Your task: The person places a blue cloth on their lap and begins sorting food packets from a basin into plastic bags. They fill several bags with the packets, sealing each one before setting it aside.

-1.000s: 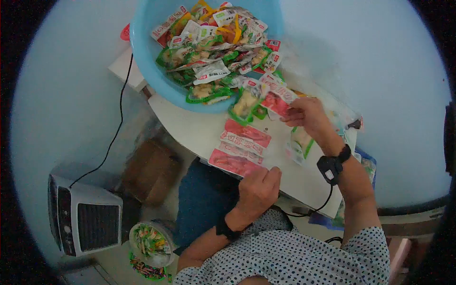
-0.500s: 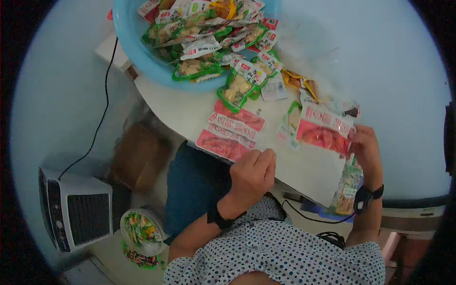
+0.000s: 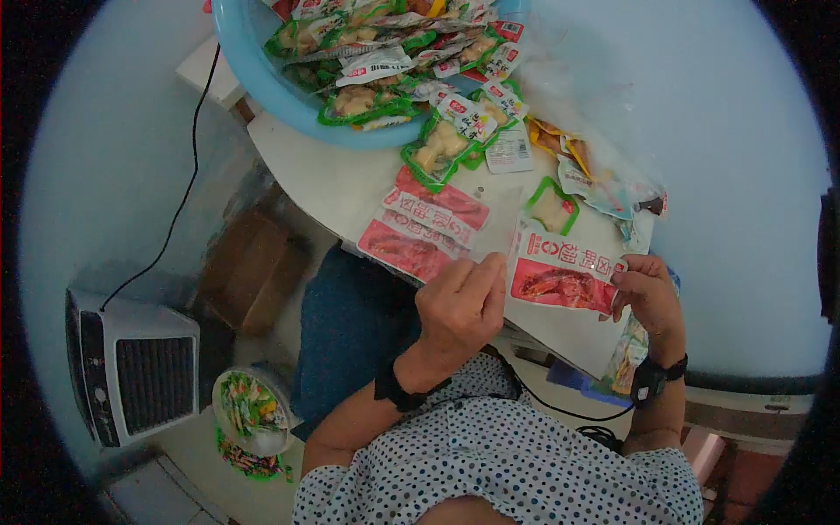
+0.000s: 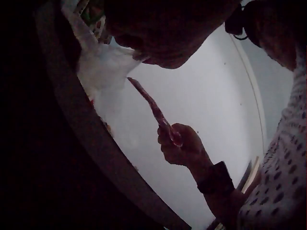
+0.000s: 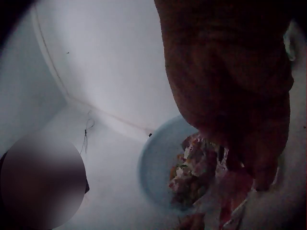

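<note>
In the head view, the right hand (image 3: 649, 296) pinches the right edge of a red-and-white packet (image 3: 564, 278), its printed side up. Several similar red packets (image 3: 407, 249) lie overlapped at the table's front edge, beneath clear film. Beside them the left hand (image 3: 461, 302) has curled fingers; the left wrist view shows this hand (image 4: 168, 33) pinching clear plastic (image 4: 108, 62). There, the right hand (image 4: 181, 146) holds the packet (image 4: 154, 109) nearly edge-on. Seen from the right wrist, the right hand (image 5: 230, 86) covers part of the packet (image 5: 235, 194).
A blue basin (image 3: 262, 96) heaped with food packets stands at the back left of the white table (image 3: 306, 179). Green-edged packets (image 3: 437, 149) and clear plastic bags (image 3: 586, 96) lie nearby. A bucket (image 3: 220, 411) and a grey appliance (image 3: 131, 372) stand on the floor at left.
The right hand has carried the red packet from beside the basin to the right, then slightly back toward the left hand. The left hand keeps its place beside the overlapped packets.
</note>
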